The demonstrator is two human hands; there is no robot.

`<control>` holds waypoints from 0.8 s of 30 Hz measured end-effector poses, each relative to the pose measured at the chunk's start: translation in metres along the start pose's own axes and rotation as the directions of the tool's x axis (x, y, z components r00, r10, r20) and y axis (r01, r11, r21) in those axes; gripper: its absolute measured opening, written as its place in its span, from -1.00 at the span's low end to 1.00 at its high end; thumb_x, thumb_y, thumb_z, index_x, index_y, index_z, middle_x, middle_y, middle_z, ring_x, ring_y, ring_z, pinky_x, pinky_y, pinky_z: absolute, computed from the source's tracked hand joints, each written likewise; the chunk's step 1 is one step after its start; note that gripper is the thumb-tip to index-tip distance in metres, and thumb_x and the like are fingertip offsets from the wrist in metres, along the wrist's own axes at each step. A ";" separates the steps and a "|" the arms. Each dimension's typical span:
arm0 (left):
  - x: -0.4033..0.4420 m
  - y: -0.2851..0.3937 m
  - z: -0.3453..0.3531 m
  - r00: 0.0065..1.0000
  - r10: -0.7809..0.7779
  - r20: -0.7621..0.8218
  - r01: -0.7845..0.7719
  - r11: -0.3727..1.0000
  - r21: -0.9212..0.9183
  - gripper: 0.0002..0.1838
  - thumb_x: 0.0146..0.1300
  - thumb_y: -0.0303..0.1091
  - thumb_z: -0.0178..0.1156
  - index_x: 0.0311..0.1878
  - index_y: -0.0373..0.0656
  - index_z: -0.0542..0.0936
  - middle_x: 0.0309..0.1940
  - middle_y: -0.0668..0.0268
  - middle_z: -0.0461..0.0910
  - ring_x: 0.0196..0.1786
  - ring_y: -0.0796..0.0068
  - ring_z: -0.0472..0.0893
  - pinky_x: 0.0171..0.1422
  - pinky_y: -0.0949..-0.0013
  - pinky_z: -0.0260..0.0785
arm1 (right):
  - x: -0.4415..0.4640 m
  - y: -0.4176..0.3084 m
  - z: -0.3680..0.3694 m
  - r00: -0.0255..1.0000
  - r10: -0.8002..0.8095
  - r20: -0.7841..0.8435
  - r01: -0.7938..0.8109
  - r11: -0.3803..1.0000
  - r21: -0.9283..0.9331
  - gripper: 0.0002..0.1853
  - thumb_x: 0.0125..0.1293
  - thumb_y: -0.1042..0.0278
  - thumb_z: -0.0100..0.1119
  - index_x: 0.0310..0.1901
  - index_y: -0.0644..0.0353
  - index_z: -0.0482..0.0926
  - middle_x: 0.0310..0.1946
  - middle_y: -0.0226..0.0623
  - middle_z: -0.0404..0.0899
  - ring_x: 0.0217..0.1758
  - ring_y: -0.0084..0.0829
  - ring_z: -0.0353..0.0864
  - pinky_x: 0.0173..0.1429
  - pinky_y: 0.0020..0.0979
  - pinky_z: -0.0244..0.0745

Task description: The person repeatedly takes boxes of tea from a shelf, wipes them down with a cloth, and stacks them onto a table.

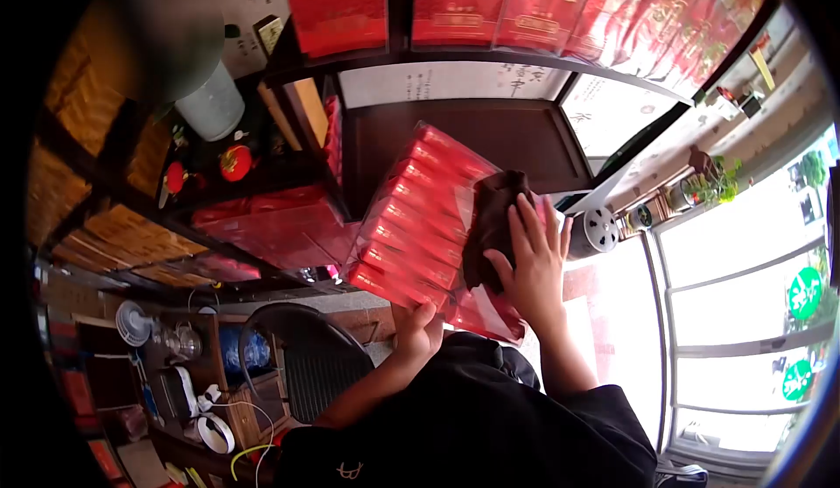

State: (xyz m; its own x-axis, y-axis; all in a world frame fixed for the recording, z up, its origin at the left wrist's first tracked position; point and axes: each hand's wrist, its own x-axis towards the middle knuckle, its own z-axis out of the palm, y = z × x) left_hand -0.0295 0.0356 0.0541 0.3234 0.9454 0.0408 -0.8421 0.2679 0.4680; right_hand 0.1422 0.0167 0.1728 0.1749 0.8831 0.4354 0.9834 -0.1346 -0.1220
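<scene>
A red package of several small boxes in clear plastic wrap [407, 212] is held up tilted in front of me. My left hand [418, 335] is closed on its lower edge, with the thumb on top and the other fingers hidden beneath. Across the package's right part lies a bunched dark brown cloth [492, 225]. My right hand [534, 265] presses this cloth against the wrap, fingers long and slightly apart, thumb on the near side. Part of the package is covered by the cloth and hand.
Behind the package is a dark wooden shelf [472, 133]. Red packages [337, 7] line the shelf above, and more red packages [271, 221] stand at left. A black chair [319, 357] is at lower left, beside a cluttered side table [197, 392]. Windows [735, 313] are on the right.
</scene>
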 end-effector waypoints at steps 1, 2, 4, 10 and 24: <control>0.009 -0.009 0.006 1.000 0.013 -0.018 -0.014 0.999 -0.032 -0.26 0.12 -0.45 0.29 0.38 -0.11 0.21 0.22 0.28 0.37 0.22 0.34 0.44 0.29 0.19 0.35 | -0.003 0.005 0.011 0.999 -0.013 0.045 0.011 0.998 0.060 -0.30 0.26 0.02 0.24 0.31 0.33 0.38 0.39 -0.06 0.27 0.52 0.05 0.09 0.51 0.21 -0.08; 0.014 -0.016 0.011 0.999 0.023 -0.046 -0.026 0.998 -0.061 -0.29 0.14 -0.44 0.27 0.37 -0.11 0.23 0.21 0.28 0.38 0.21 0.34 0.46 0.28 0.19 0.37 | -0.003 0.006 0.019 0.995 -0.024 0.099 0.011 0.992 0.122 -0.33 0.27 0.06 0.22 0.31 0.33 0.38 0.41 -0.05 0.23 0.53 0.01 0.09 0.50 0.18 -0.01; 0.015 -0.027 0.001 0.997 -0.008 -0.072 0.000 0.995 -0.099 -0.33 0.16 -0.41 0.26 0.36 -0.11 0.26 0.21 0.27 0.39 0.21 0.32 0.46 0.29 0.19 0.36 | -0.003 0.003 0.022 0.994 -0.032 0.109 0.030 0.999 0.020 -0.34 0.27 0.07 0.22 0.31 0.32 0.38 0.44 -0.09 0.20 0.54 0.00 0.09 0.49 0.17 0.03; 0.035 -0.057 -0.002 0.964 -0.038 -0.263 -0.018 0.978 -0.207 -0.48 0.27 -0.19 0.23 0.26 -0.08 0.37 0.15 0.31 0.46 0.23 0.34 0.46 0.30 0.22 0.35 | -0.002 -0.004 0.008 0.972 -0.113 0.205 0.095 0.991 0.099 -0.31 0.21 0.06 0.28 0.30 0.30 0.40 0.46 -0.16 0.20 0.55 0.04 0.05 0.48 0.22 0.02; 0.057 -0.032 -0.010 0.977 -0.175 0.125 0.170 0.984 0.049 -0.03 0.29 0.51 -0.23 0.49 -0.14 0.15 0.45 0.17 0.23 0.49 0.22 0.22 0.53 0.09 0.12 | 0.068 0.124 0.031 0.986 -0.167 0.003 0.133 0.798 0.587 -0.40 0.41 -0.06 -0.01 0.37 0.12 0.36 0.30 -0.21 0.44 0.46 -0.10 0.27 0.49 0.04 0.09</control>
State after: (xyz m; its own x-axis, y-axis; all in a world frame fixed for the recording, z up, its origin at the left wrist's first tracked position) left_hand 0.0110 0.0829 0.0325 0.5169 0.8533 0.0687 -0.7529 0.4150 0.5108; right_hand 0.2747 0.0740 0.1601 0.0079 0.8946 0.4468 0.7794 0.2744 -0.5633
